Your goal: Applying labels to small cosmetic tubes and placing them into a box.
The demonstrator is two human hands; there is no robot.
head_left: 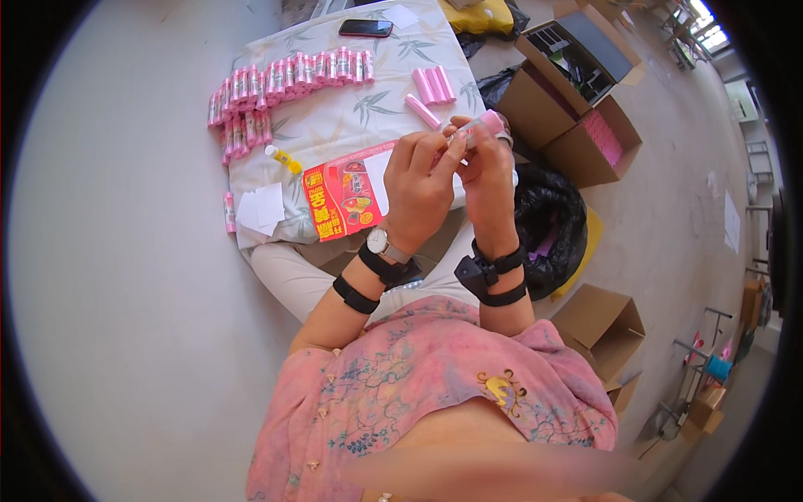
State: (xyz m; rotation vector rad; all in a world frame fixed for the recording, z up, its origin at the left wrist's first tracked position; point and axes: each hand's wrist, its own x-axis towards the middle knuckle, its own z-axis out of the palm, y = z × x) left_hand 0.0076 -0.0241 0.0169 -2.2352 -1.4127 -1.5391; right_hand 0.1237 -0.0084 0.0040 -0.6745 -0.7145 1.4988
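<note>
Over the right side of the table, both hands come together around a small pink tube (489,124) with a pale label area. My right hand (492,180) is closed on it, its pink end poking out above the fingers. My left hand (421,188) is closed too, thumb and fingers pinching the tube's left part, which they partly hide. Just beyond lie a single plain pink tube (422,112) and a few more pink tubes (434,85) side by side. A large group of pink tubes with printed labels (288,77) is stacked at the far left.
The tablecloth (335,113) carries a black phone (365,28), a red printed packet (341,194), a yellow glue stick (284,160), white paper slips (262,209) and one labelled tube (230,212). Cardboard boxes (535,109) and a black bag (544,209) stand at the right.
</note>
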